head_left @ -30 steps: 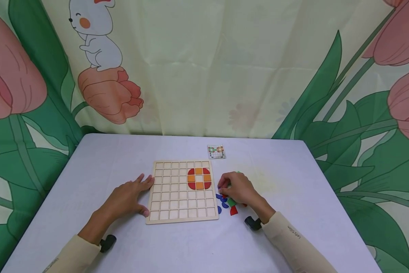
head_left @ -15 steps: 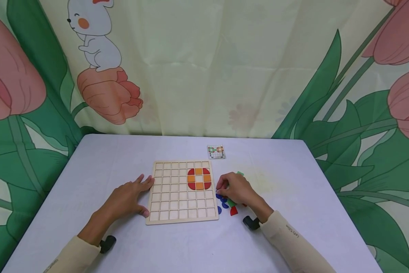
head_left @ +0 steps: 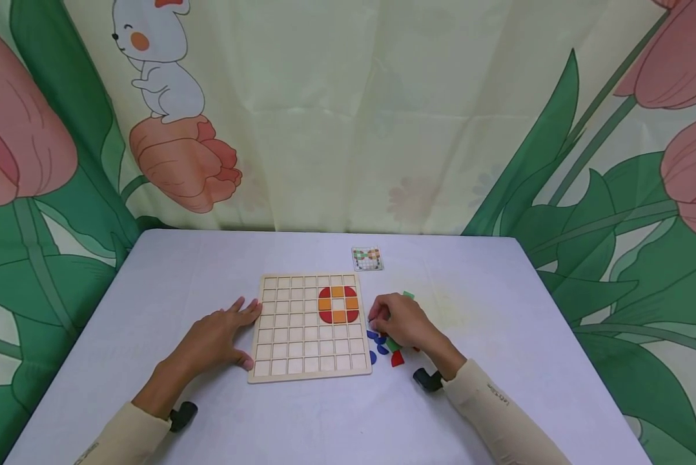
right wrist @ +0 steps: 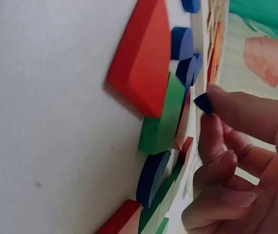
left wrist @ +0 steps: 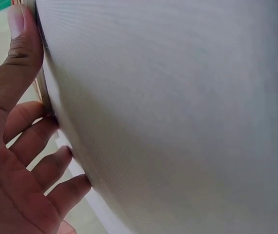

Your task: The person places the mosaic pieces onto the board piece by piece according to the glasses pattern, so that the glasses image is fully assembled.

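Observation:
A wooden grid board (head_left: 296,332) lies on the table in the head view, with red and orange pieces (head_left: 339,316) forming a ring around one bare cell at its upper right. My left hand (head_left: 217,339) rests by the board's left edge, thumb and fingertips spread against it. Just off the right edge, my right hand (head_left: 403,320) pinches a small dark blue piece (right wrist: 204,103) between thumb and finger, as the right wrist view shows. Under and beside that hand lie loose blue pieces (head_left: 381,349), a red piece (right wrist: 141,63) and green pieces (right wrist: 164,119), partly hidden in the head view.
A small card (head_left: 367,258) printed with a coloured grid pattern lies behind the board. One green piece (head_left: 409,294) sits beyond my right hand. A curtain (head_left: 325,129) with printed tulips and a rabbit hangs behind the white-covered table (head_left: 301,426).
My right hand has shifted slightly left towards the board, uncovering more of the green piece behind it. The left hand and the board look the same.

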Motion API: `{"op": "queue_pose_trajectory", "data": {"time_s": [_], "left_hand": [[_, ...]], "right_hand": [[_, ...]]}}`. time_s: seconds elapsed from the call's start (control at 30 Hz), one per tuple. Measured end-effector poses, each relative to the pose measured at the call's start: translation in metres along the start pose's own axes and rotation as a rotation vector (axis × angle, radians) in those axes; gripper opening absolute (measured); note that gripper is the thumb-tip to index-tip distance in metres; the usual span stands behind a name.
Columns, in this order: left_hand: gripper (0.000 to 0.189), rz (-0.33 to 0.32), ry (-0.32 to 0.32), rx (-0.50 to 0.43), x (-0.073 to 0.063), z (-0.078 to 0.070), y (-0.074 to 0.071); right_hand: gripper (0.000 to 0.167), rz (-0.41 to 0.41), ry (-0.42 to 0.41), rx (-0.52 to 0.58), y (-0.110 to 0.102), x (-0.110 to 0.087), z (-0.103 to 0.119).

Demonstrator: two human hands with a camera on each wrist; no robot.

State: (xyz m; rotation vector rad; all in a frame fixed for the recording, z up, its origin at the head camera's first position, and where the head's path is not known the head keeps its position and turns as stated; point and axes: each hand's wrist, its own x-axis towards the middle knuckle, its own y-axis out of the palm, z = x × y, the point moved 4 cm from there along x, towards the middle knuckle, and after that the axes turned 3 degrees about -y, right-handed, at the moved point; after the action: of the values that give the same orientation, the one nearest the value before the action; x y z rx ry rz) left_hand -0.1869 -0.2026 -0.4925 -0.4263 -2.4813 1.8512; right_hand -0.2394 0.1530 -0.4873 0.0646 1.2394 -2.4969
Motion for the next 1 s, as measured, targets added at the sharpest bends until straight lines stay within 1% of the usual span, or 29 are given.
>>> {"op": "queue_pose_trajectory", "data": {"time_s": [0.17,0.23,0.3,0.37,0.5,0.77,0.9,1.0], "left_hand": [[0.124,-0.005,0.001,-0.008,0.001,0.0,0.001],[0.123,-0.008,0.001,-0.012,0.001,0.0,0.0],[0.123,-0.009,0.004,-0.014,0.001,0.0,0.0],[0.123,-0.006,0.004,-0.019,0.0,0.0,-0.001],[0.123,-0.003,0.008,-0.021,0.0,0.0,-0.001],[0.122,-0.005,0.008,-0.026,0.0,0.0,0.001],[0.123,-0.007,0.004,-0.024,0.0,0.0,0.0],[0.123,-0.004,0.0,-0.026,0.0,-0.001,-0.001]], "right_hand": [[0.009,0.005,-0.01,0.165,0.001,0.0,-0.002],[0.009,0.02,-0.021,0.215,0.002,-0.001,-0.001],[0.009,0.031,-0.04,0.239,0.004,-0.001,0.001],[0.009,0.027,-0.059,0.223,0.007,0.0,0.004],[0.011,-0.004,-0.085,0.142,0.013,0.001,0.01],[0.015,-0.04,-0.09,0.023,0.023,0.001,0.023],[0.017,-0.04,-0.1,-0.009,0.025,0.001,0.027],[0.016,-0.042,-0.102,-0.009,0.025,0.001,0.028]]}}
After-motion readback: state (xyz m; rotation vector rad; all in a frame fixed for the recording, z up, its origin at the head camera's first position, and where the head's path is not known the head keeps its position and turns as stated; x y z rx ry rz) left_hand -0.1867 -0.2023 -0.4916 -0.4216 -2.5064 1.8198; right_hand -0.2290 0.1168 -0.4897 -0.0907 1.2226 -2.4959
